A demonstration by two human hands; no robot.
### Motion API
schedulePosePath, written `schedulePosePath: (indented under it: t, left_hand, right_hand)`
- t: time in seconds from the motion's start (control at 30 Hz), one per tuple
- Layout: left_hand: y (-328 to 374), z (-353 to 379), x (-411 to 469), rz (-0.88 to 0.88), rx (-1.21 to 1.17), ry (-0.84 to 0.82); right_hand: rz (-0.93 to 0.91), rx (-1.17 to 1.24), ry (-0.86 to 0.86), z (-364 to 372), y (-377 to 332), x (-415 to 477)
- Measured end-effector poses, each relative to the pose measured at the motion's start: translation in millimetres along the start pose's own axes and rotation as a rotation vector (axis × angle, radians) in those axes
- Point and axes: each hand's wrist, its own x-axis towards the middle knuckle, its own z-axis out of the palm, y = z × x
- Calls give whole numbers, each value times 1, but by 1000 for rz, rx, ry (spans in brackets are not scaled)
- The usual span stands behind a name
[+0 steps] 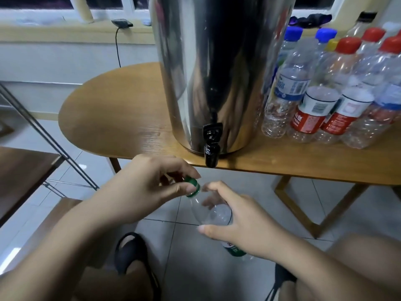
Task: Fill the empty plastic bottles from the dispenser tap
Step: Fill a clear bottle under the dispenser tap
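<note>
A tall steel dispenser (217, 68) stands on the wooden table (121, 118), its black tap (211, 146) hanging over the front edge. Below the tap, over the floor, my right hand (245, 222) grips the body of a clear empty bottle (213, 213) with a green label. The bottle is tilted with its neck up and to the left. My left hand (149, 183) pinches its green cap (193, 186) between thumb and fingers. To the right of the dispenser, several empty bottles (325, 88) with red, blue and yellow caps crowd the table.
A dark chair (23, 170) with a metal frame stands at the left. My knees and black sandals (132, 255) are at the bottom over a tiled floor. A phone (122, 23) on a cable lies on the window ledge behind.
</note>
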Motion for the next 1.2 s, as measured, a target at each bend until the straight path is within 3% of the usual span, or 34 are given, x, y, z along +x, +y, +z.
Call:
schedulePosePath:
  t: [0.27, 0.4, 0.5, 0.97, 1.2]
  left_hand:
    - [-22, 12, 21, -161, 93, 205]
    - [-47, 3, 39, -171, 201, 334]
    - [-66, 7, 47, -192, 237, 338]
    - [-45, 2, 38, -105, 181, 524]
    - [19, 11, 28, 177, 42, 483]
  right_hand:
    - [65, -90, 143, 20, 17, 8]
    - [96, -8, 223, 21, 23, 11]
    - [138, 66, 270, 20, 27, 12]
    - [140, 97, 321, 20, 31, 22]
    - [163, 163, 311, 22, 27, 26]
